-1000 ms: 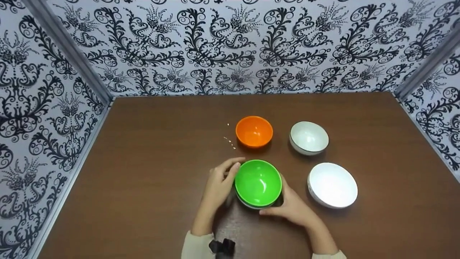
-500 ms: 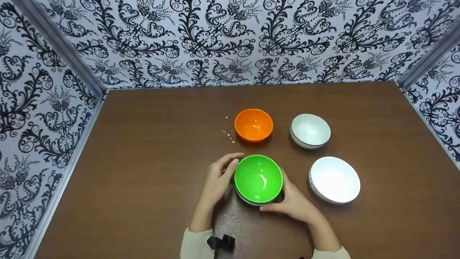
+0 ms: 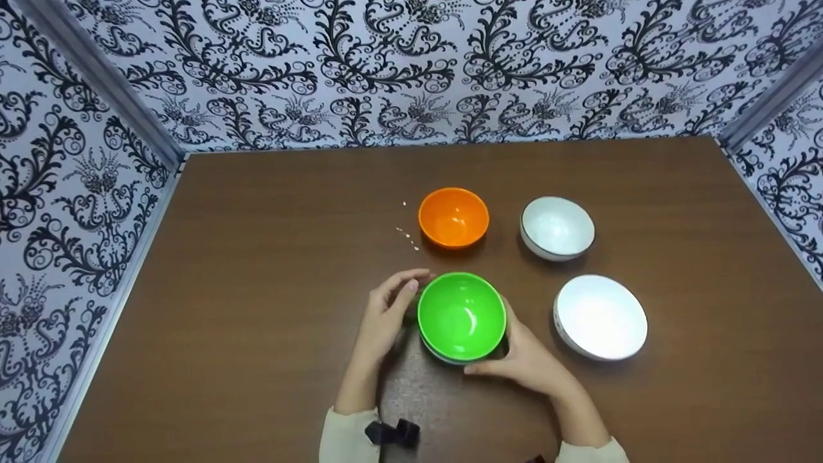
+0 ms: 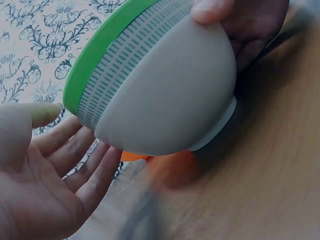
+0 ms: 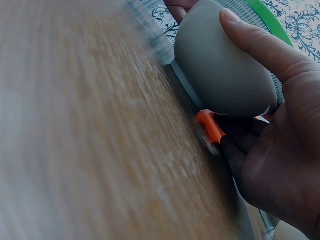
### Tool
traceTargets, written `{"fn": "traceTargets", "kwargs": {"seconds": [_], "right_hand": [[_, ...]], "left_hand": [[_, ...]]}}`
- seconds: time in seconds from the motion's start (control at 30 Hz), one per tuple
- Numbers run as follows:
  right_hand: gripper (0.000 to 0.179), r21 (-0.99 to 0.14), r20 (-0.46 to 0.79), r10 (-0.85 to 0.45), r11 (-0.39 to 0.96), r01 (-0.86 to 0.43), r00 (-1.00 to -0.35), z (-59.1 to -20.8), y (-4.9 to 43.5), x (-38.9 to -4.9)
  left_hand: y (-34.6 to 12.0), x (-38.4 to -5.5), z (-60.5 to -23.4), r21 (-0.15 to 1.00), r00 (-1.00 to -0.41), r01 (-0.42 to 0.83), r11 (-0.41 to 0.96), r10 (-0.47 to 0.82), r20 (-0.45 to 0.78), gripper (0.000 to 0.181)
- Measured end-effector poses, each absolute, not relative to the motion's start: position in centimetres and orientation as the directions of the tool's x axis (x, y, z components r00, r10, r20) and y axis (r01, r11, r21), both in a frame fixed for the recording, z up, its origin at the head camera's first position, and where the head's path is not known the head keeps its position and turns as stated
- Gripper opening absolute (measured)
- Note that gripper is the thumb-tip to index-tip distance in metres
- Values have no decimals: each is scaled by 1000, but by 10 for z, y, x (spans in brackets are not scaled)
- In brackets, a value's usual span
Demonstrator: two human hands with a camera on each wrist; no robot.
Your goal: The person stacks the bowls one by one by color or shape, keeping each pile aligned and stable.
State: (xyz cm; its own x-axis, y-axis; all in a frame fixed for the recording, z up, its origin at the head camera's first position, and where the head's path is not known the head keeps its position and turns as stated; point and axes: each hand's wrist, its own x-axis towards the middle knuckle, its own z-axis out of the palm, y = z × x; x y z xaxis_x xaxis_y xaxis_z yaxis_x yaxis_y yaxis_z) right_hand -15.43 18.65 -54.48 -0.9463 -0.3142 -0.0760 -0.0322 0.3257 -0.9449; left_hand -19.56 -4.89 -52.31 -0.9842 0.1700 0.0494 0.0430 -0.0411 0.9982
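Note:
A bright green bowl [image 3: 461, 315] sits nested in the top of a stack. Below its rim in the left wrist view come a band of teal dashes [image 4: 122, 62] and a plain white bowl [image 4: 175, 85] with a foot ring. My right hand [image 3: 530, 360] grips the stack from the right, thumb on the white bowl's side at the front and fingers round the far side. On the left, my left hand [image 3: 386, 315] has relaxed fingers and its thumb tip right at the green rim; its palm [image 4: 35, 195] faces the bowls.
Behind the stack stands an orange bowl [image 3: 454, 217]. A pale bowl with a dark rim [image 3: 557, 228] is at the back right, and a larger white bowl [image 3: 600, 317] is at the right. Small light specks [image 3: 408, 238] lie left of the orange bowl. Patterned walls [image 3: 411, 71] enclose the table.
My left hand has eased slightly leftward from the stack. The right hand keeps its grip and the stack stays nearly in place. The head view has tilted down a little.

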Motion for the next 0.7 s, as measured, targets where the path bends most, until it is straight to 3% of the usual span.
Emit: {"fn": "traceTargets", "kwargs": {"seconds": [0.17,0.43,0.7], "right_hand": [[124,-929,-62,-321,364,-63,-945,-544,189,-152],[124,-934,-51,-320,350,-68,-946,-542,192,-158],[124,-939,-73,-343,341,-51,-937,-544,189,-152]], "left_hand": [[-47,-200,-524,989,-992,-56,-137,121,-39,35],[-43,-238,-505,951,-960,-281,-128,31,-280,42],[-54,-246,-500,912,-917,-399,-90,24,-399,45]]}}
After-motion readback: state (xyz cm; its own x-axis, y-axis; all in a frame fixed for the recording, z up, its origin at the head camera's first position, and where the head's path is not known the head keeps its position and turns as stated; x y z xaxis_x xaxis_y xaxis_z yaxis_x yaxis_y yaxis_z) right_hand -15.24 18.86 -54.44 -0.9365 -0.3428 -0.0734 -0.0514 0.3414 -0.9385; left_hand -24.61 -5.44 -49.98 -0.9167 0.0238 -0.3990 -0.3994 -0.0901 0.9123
